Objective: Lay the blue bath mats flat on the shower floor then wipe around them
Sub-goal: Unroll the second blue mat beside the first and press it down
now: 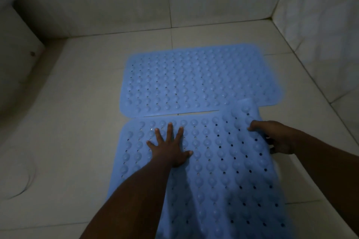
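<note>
We press the left hand (169, 146), fingers spread, on the near mat (204, 170) to pin it; the right hand (275, 137) pinches its raised edge to lay it flat beside the far mat (194, 79).

Two blue rubber mats, studded with bumps and holes. Far mat (196, 81) flat on the tiled floor (81, 87) near the back wall. Near mat (209, 170) just beside it, far right corner lifted and overlapping the far mat's edge.

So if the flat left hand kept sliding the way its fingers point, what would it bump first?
The left hand points away from the person, so it would probably leave the near mat, cross the thin gap, and meet the far mat edge first.
</note>
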A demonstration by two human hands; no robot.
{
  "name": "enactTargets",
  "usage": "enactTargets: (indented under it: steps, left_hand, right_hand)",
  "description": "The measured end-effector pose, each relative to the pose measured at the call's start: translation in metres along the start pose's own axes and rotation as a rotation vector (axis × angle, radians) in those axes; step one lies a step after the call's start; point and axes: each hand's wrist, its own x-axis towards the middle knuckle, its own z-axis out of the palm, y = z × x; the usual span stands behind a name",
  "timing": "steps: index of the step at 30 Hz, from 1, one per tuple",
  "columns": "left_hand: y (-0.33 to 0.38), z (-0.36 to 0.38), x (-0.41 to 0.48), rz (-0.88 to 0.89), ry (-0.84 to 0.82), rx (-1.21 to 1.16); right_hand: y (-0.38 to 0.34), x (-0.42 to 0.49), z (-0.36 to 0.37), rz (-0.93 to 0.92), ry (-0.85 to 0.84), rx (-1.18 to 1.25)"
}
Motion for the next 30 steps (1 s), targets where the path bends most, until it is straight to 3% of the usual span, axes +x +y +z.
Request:
enactTargets:
  steps: [4,8,12,17,20,25,30]
  left_hand:
    - [0.002,-0.007,0.004,0.015,0.026,0.067]
    - [0.015,-0.009,0.002,0.224,0.126,0.083]
    - [0.038,0.009,-0.003,0.302,-0.003,0.136]
    - [0.038,0.01,0.0,0.275,-0.012,0.185]
    - [0.038,0.007,0.002,0.267,-0.006,0.209]
    - [0.039,-0.001,0.008,0.246,-0.027,0.199]
    - [0.04,-0.001,0.008,0.251,-0.028,0.193]
  right_hand:
    - [0.004,0.011,-0.004,-0.073,0.178,-0.097]
    - [0.012,0.018,-0.008,-0.106,0.358,-0.157]
    - [0.036,0.068,-0.023,-0.063,0.24,-0.166]
    - [-0.004,0.0,-0.011,-0.015,0.084,-0.208]
    - [-0.006,-0.003,-0.019,-0.008,0.098,-0.238]
    - [0.018,0.037,-0.043,-0.061,0.31,-0.123]
    - [0.055,0.105,-0.06,-0.013,0.242,-0.158]
